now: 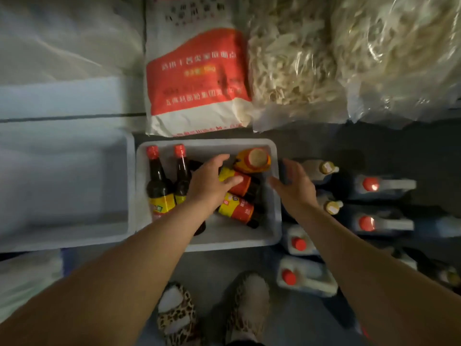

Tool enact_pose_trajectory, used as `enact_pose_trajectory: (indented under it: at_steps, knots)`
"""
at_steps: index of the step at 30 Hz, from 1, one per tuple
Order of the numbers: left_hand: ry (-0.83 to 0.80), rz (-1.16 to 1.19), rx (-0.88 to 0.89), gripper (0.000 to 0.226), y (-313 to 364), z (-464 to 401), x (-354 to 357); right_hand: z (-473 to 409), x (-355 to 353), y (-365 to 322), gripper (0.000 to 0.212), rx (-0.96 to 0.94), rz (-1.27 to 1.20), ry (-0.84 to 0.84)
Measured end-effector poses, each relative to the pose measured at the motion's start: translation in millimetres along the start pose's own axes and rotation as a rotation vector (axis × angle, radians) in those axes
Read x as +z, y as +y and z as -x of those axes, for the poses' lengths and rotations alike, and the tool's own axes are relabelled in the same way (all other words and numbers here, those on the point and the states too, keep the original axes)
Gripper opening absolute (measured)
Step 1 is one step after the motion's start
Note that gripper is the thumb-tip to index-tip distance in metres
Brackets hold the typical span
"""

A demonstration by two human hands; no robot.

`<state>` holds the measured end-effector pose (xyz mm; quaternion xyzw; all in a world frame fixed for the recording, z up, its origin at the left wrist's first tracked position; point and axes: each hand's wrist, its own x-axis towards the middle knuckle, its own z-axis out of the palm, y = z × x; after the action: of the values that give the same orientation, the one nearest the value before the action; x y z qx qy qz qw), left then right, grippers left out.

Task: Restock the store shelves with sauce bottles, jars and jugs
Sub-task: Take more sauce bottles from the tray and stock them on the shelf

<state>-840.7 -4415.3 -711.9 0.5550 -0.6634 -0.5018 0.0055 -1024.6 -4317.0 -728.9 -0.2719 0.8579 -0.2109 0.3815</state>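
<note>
Red-capped sauce bottle [235, 182] (label blurred) lies under spread left hand [212, 183], seemingly touching; right hand [294, 186] spread.

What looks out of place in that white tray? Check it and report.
Two dark sauce bottles stand upright at the left of the white tray; the yellow-labelled bottles lie tipped on their sides, jumbled under the left hand. No spill visible.
</note>
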Motion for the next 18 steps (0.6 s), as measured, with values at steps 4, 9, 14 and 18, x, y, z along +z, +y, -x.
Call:
enact_pose_trajectory:
  at_steps: [4,9,14,18]
  knots:
    - [-0.031,-0.038,0.021,0.075,-14,-49,38,-42,28,34,0.063,0.020,-0.128,-0.067]
    - [-0.073,-0.045,0.046,0.087,-29,-88,62,-74,45,56,0.075,-0.012,-0.253,-0.174]
    - [-0.049,0.005,0.076,0.071,-37,-103,72,-88,56,57,0.071,-0.111,-0.274,-0.208]
    - [-0.084,0.010,0.098,0.068,-37,-99,64,-83,52,52,0.068,-0.163,-0.203,-0.170]
